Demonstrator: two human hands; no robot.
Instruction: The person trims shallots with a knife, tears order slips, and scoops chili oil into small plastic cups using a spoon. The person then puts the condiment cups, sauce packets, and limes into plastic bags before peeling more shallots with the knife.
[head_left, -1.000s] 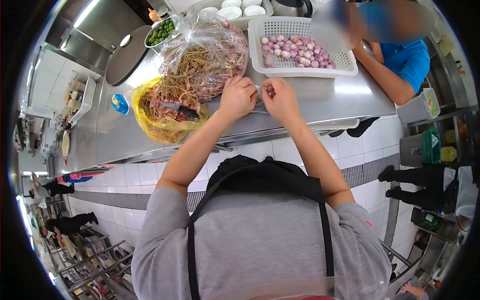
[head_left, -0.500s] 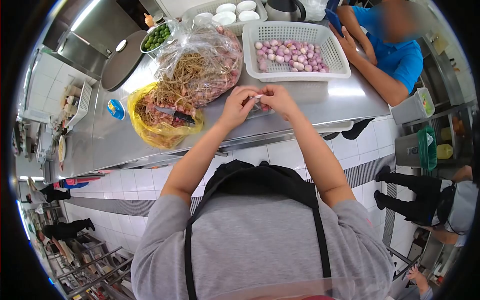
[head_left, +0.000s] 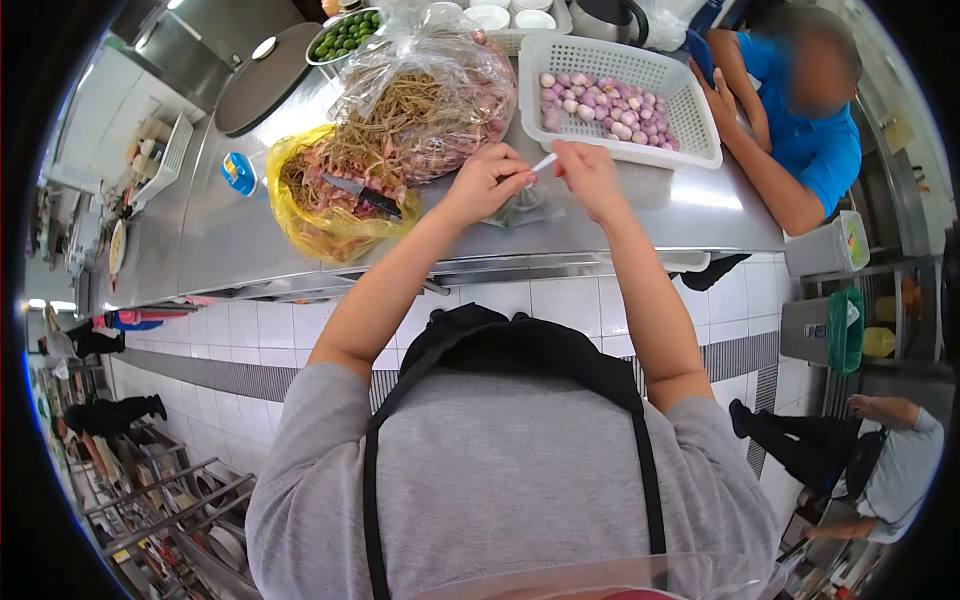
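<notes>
My left hand (head_left: pixel 488 185) is closed, thumb and fingers pinched on a thin white strip (head_left: pixel 544 163) whose exact kind I cannot make out. The strip's upper end meets the pinched fingertips of my right hand (head_left: pixel 590 178). Just under both hands, a small clear plastic bag (head_left: pixel 527 208) with something greenish inside lies on the steel table. To the left sits a yellow plastic bag (head_left: pixel 300 225) of shallots and dry stalks, a black-handled knife (head_left: pixel 380 200) resting on top. Beyond my hands, peeled shallots (head_left: pixel 620 115) lie in a white perforated basket (head_left: pixel 700 155).
A big clear bag (head_left: pixel 470 110) of unpeeled shallots stands behind the yellow one. Further back are a bowl of green limes (head_left: pixel 345 38), white bowls (head_left: pixel 488 17) and a kettle (head_left: pixel 600 15). A person in a blue shirt (head_left: pixel 815 150) leans at the table's right end.
My hands have drawn slightly apart, and more of the white strip shows between them. A reddish bit seen under my fingers no longer shows. The whole view has shifted a little.
</notes>
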